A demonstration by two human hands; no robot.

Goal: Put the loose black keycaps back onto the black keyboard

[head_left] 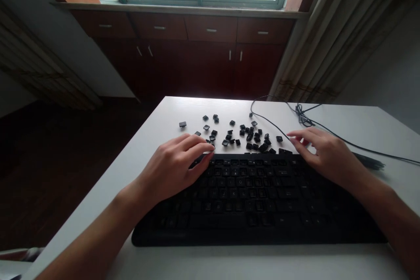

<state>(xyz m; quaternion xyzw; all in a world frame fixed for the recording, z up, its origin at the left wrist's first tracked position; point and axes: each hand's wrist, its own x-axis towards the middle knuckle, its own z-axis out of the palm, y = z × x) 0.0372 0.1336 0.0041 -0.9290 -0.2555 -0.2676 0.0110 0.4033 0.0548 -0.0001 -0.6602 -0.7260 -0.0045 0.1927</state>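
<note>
A black keyboard (259, 201) lies across the white table (361, 127) in front of me. My left hand (177, 164) rests palm down on its far left corner, fingers together and reaching toward the top row. My right hand (323, 153) lies over the far right edge, fingers spread, tips near the top row. Neither hand visibly holds anything. Several loose black keycaps (244, 133) are scattered on the table just beyond the keyboard, between the two hands.
A black cable (295, 113) loops across the table's back right and runs off to the right. Beyond the table stand dark wooden cabinets (210, 52) under a window, with a curtain (341, 35) at the right. The floor drops away at left.
</note>
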